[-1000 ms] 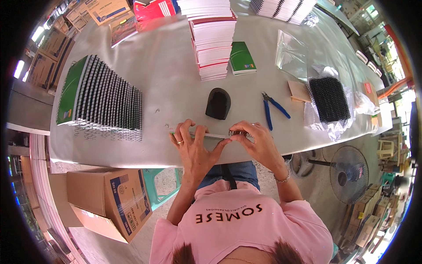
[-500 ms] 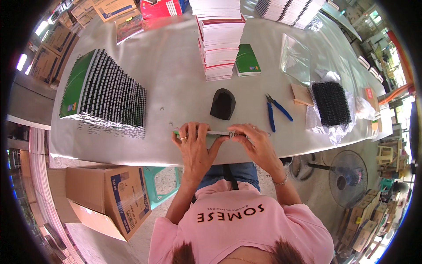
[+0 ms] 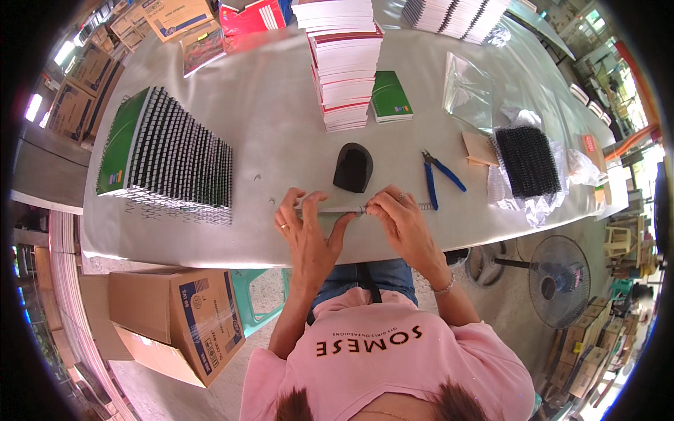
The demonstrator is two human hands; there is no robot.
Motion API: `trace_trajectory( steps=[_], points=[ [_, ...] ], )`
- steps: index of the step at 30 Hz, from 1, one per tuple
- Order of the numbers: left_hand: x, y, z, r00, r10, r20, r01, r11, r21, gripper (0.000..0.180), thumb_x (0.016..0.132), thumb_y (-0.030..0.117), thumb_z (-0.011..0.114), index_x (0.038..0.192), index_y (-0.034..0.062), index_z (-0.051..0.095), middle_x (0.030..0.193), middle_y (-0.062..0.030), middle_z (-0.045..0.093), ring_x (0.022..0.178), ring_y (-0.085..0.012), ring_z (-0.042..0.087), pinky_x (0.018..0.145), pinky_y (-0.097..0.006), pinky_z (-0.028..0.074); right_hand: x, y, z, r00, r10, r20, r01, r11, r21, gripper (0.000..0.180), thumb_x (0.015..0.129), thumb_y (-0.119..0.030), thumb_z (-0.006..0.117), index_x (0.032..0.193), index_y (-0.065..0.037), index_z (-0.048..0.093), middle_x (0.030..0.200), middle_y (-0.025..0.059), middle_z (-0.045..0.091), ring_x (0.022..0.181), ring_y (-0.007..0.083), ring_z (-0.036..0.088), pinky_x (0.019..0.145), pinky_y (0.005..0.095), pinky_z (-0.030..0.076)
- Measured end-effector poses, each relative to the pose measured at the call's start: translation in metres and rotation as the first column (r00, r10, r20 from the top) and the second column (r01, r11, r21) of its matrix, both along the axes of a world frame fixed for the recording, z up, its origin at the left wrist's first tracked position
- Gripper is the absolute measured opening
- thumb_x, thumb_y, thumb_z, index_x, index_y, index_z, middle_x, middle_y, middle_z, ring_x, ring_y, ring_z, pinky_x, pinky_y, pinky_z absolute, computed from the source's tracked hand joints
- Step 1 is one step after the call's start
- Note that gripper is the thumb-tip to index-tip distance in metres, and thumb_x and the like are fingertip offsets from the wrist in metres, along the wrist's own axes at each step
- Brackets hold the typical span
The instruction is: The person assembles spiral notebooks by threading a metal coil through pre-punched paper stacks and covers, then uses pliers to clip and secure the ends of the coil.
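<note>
One notebook (image 3: 342, 209) gripped by left hand (image 3: 309, 237), fingers splayed; right hand (image 3: 404, 221) pinching wire coil (image 3: 427, 206); grey table (image 3: 274, 126); fan (image 3: 559, 274) on floor (image 3: 505, 303).

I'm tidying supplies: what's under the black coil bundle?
Crumpled whitish wrapping shows around the edges of the black coil bundle; whatever lies directly beneath its middle is covered and cannot be seen.

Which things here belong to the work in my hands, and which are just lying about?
Likely the job's: held notebook, wire coil at its edge, blue-handled pliers, black coil bundle, spiral-bound stack.
Likely just lying about: fan, open cardboard box, green stool.
</note>
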State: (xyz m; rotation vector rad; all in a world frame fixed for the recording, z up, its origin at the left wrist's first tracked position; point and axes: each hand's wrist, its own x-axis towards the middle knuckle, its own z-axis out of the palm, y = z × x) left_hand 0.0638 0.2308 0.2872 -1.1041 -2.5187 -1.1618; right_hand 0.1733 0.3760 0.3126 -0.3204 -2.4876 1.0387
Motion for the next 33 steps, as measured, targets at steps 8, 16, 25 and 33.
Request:
trace_trajectory(
  steps=[8,16,25,33],
  points=[
    [-0.001,0.001,-0.006,0.993,0.051,0.104,-0.071,0.978,0.198,0.058,0.075,0.013,0.084,0.121,0.0051,0.049,0.128,-0.0178,0.036,0.122,-0.0358,0.034,0.099,-0.049,0.034,-0.008,-0.002,0.0,0.998,-0.051,-0.03,0.054,0.993,0.101,0.016,0.094,-0.015,0.06,0.107,-0.007,0.055,0.099,0.0116,0.059,0.094,0.0319,0.056,0.085,0.0415,0.039],
    [-0.008,-0.004,-0.019,0.983,0.002,0.185,-0.038,0.981,0.19,0.054,0.079,0.013,0.081,0.114,-0.0022,0.043,0.106,-0.0174,0.046,0.108,-0.0334,0.039,0.094,-0.048,0.034,-0.011,-0.003,-0.005,0.999,-0.033,0.002,0.032,0.99,0.138,0.017,0.092,-0.012,0.061,0.108,-0.007,0.057,0.103,0.0124,0.058,0.1,0.0335,0.054,0.088,0.0437,0.039],
    [-0.014,-0.01,-0.019,0.992,-0.063,0.113,0.039,0.979,0.199,0.051,0.08,0.015,0.079,0.111,-0.0019,0.042,0.104,-0.0162,0.047,0.105,-0.0333,0.039,0.093,-0.048,0.033,-0.013,-0.01,-0.008,0.999,-0.006,-0.054,0.01,0.998,0.064,0.022,0.089,-0.004,0.062,0.11,-0.003,0.057,0.11,0.0153,0.053,0.103,0.0367,0.051,0.09,0.0468,0.041],
    [-0.014,-0.009,-0.025,0.991,-0.042,0.13,0.015,0.979,0.203,0.05,0.079,0.012,0.08,0.111,-0.0011,0.043,0.107,-0.018,0.045,0.107,-0.0357,0.041,0.091,-0.049,0.036,-0.015,-0.009,-0.004,0.999,0.023,-0.042,-0.02,0.996,0.087,0.03,0.089,-0.004,0.063,0.118,-0.004,0.055,0.105,0.0154,0.053,0.101,0.0364,0.052,0.089,0.0463,0.042]
  ],
)
